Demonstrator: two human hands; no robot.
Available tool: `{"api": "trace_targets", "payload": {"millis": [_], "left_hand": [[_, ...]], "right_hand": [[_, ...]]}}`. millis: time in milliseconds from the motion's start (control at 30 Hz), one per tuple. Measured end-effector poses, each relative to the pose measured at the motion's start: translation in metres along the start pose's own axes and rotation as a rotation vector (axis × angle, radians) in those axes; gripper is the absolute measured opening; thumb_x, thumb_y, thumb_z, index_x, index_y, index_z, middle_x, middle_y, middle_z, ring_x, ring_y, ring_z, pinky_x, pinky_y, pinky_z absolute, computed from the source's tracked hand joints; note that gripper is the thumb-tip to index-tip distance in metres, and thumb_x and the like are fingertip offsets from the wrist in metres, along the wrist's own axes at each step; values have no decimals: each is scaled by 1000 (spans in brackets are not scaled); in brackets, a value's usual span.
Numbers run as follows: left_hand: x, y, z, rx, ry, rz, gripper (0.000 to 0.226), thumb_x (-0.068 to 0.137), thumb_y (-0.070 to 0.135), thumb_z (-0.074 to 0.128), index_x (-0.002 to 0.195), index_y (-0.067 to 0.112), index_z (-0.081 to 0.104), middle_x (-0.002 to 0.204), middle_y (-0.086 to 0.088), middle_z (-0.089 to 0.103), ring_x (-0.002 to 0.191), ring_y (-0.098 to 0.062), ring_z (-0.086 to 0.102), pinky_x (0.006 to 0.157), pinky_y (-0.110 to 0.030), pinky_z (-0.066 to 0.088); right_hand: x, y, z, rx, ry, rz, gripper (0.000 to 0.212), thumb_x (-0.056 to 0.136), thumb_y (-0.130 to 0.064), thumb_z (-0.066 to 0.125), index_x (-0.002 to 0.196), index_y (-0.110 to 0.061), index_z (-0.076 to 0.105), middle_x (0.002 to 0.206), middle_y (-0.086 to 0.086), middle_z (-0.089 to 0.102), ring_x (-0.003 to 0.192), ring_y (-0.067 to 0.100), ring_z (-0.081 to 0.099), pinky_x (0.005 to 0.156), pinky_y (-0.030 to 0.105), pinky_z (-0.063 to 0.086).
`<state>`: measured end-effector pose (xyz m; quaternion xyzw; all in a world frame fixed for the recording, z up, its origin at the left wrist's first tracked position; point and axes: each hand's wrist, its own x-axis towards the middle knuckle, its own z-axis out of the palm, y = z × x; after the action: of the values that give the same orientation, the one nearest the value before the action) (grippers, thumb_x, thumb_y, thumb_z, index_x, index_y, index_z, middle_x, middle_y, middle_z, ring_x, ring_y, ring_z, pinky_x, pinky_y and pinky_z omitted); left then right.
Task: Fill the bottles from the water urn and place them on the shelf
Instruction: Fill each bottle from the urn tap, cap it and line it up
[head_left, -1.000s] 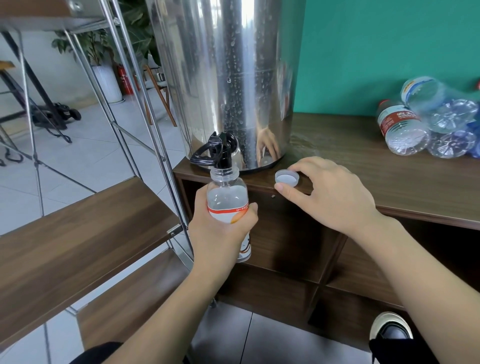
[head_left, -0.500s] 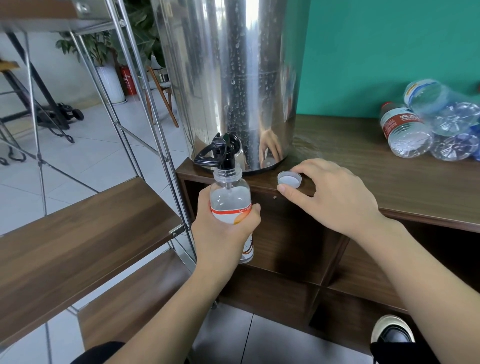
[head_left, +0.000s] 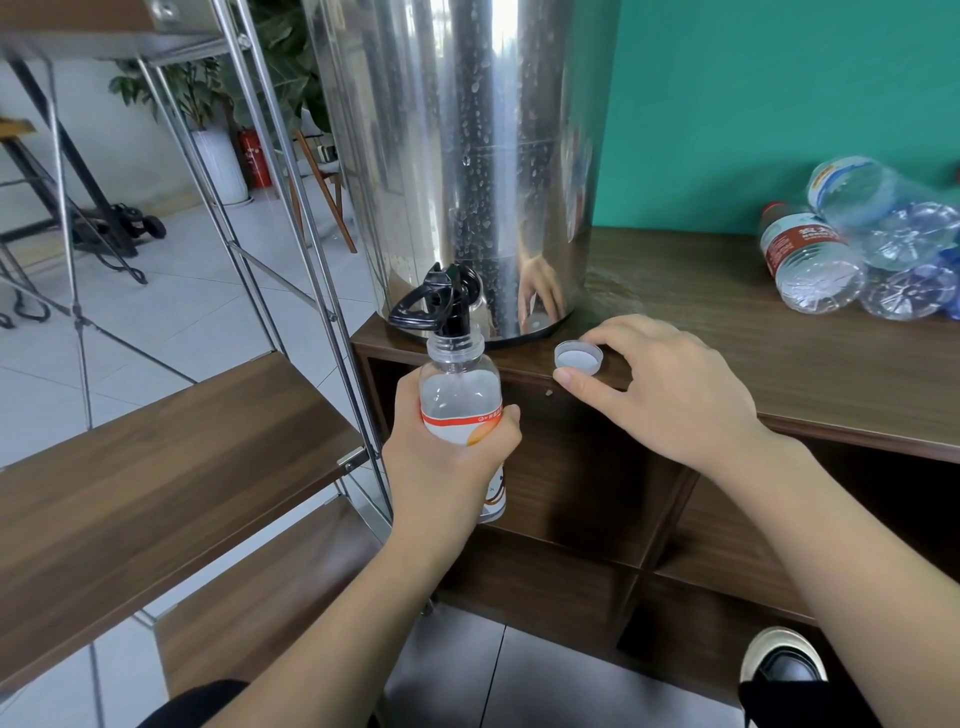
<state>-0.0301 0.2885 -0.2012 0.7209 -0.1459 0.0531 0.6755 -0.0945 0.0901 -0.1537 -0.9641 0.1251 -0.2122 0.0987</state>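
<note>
My left hand (head_left: 447, 462) grips a clear plastic bottle (head_left: 460, 400) with an orange and white label, held upright with its open mouth right under the black tap (head_left: 441, 306) of the steel water urn (head_left: 467, 156). The bottle is filled to around its shoulder. My right hand (head_left: 660, 389) rests on the cabinet top, thumb and fingers curled around the upturned white cap (head_left: 577, 358) lying there. The wooden shelf (head_left: 156, 467) stands to the left.
Several empty plastic bottles (head_left: 857, 244) lie piled on the wooden cabinet top (head_left: 779, 353) at the right, against the green wall. The shelf's metal frame (head_left: 301, 218) rises just left of the urn. My shoe (head_left: 784, 665) shows on the tiled floor.
Barely anything has moved. Both hands keep their places, the bottle stays under the tap and the cap stays on the cabinet top.
</note>
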Motion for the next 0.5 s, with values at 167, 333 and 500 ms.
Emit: {"api": "trace_targets", "payload": {"millis": [167, 333, 500], "left_hand": [[0, -1, 0, 3, -7, 8, 57, 75, 25, 93, 120, 31, 59, 102, 16, 71, 94, -2, 70, 81, -15, 56], [0, 1, 0, -31, -10, 2, 63, 66, 40, 88, 121, 32, 58, 104, 16, 72, 94, -3, 71, 84, -23, 58], [-1, 2, 1, -33, -3, -9, 62, 65, 40, 87, 118, 35, 58, 103, 17, 71, 93, -2, 71, 86, -27, 58]], "right_hand": [[0, 0, -1, 13, 4, -3, 51, 91, -72, 47, 121, -35, 64, 129, -17, 61, 120, 13, 55, 90, 32, 40], [0, 2, 1, 9, 5, -2, 53, 90, -74, 47, 121, -35, 64, 128, -18, 60, 118, 13, 55, 88, 29, 37], [0, 3, 2, 15, 8, 0, 56, 88, -76, 46, 121, -35, 64, 127, -18, 61, 118, 14, 56, 89, 31, 40]]}}
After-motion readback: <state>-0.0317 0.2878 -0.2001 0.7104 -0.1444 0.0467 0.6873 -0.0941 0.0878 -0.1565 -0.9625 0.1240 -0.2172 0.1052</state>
